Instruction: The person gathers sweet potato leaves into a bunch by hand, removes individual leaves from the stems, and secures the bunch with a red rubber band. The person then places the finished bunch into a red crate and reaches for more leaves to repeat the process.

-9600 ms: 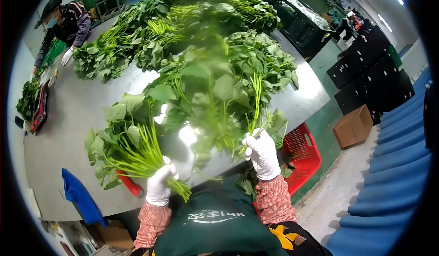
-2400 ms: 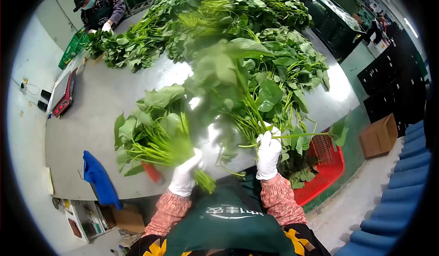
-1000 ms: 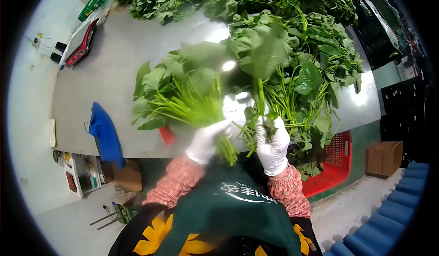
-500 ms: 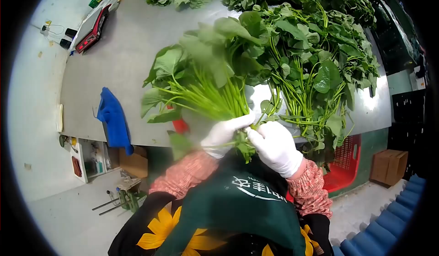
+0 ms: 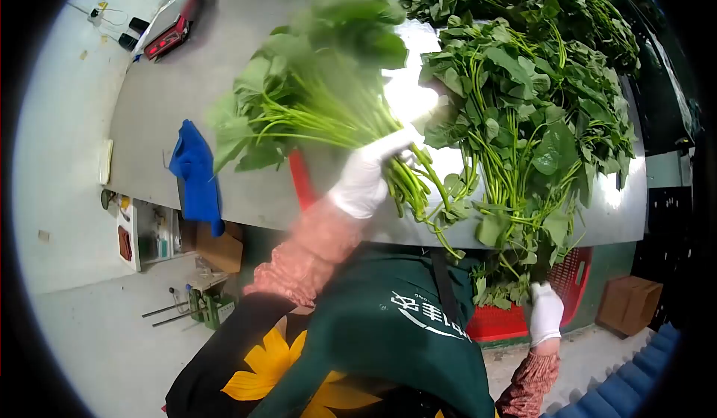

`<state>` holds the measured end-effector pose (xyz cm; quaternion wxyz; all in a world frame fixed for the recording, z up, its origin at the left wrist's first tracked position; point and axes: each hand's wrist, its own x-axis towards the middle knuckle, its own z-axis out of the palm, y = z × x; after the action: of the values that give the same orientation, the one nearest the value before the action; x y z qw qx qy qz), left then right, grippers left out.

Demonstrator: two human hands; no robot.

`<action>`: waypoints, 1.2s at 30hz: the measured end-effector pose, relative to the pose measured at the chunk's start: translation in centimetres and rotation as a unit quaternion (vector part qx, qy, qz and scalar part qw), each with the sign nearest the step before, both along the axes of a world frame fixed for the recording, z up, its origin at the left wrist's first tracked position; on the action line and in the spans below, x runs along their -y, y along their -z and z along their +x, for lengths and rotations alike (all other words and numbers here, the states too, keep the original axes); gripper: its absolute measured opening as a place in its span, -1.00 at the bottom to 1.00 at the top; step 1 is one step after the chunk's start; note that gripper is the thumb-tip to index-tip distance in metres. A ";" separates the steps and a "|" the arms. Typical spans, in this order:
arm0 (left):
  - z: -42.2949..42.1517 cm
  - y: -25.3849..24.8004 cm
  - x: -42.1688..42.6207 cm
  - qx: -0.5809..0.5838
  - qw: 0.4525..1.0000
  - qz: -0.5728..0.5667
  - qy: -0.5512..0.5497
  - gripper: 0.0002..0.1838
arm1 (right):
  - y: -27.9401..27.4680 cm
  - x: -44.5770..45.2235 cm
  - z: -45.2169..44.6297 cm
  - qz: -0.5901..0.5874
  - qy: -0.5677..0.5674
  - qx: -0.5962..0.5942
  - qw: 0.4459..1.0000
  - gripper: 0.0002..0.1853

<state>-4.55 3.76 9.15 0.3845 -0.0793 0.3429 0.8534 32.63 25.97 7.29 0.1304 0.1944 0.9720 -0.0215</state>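
Note:
My left hand (image 5: 367, 175), in a white glove, is wrapped round the stems of a bunch of leafy greens (image 5: 321, 108) above the metal table (image 5: 160, 149). Its leaves point up and to the left, and the cut stem ends stick out to the right. My right hand (image 5: 545, 313), also gloved, is low at the right, beside the red basket (image 5: 573, 287) and the leaves hanging at its edge. Its fingers are partly hidden and blurred. A large heap of greens (image 5: 523, 119) lies on the table's right side.
A red-handled object (image 5: 300, 179) lies under the held bunch. On the table are a blue cloth (image 5: 196, 175) at the left edge and a red scale (image 5: 168, 38) at the back left. Cardboard boxes (image 5: 629, 304) (image 5: 219, 248) stand below. Blue rolls (image 5: 627, 377) lie at lower right.
My right hand has left the bunch and moved down and right to the red basket. My left hand still holds the bunch, now slightly higher. The view has shifted, and the co-worker is out of sight.

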 end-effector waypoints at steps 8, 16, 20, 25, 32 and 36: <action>4.1 0.1 -1.9 0.010 0.996 0.015 0.089 -0.78 | -5.4 4.3 -11.8 -0.251 -0.031 -0.354 0.901 -0.51; 4.5 -1.4 -0.7 -0.023 0.997 -0.033 0.060 -0.84 | -4.0 6.6 -20.6 -0.481 -0.160 -0.358 0.784 -0.42; 3.7 0.5 -0.3 0.034 0.997 0.005 0.067 -0.84 | -3.2 6.6 -19.1 -0.569 -0.112 -0.254 0.774 -0.46; 3.6 0.4 -0.8 0.046 0.996 -0.006 0.072 -0.83 | -2.7 6.7 -18.3 -0.546 -0.121 -0.256 0.788 -0.62; 3.3 0.6 0.4 0.028 0.997 0.002 0.071 -0.81 | -2.4 8.3 -18.2 -0.424 -0.134 -0.369 0.816 -0.73; 4.0 -0.2 0.0 -0.005 0.990 0.111 0.084 -0.84 | -2.6 9.2 -18.4 -0.389 -0.106 -0.349 0.846 -0.80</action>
<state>-0.60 3.75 9.38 0.4595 -0.0034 0.2535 0.8512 14.21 16.82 9.90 -0.1511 0.0032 0.8800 -0.4502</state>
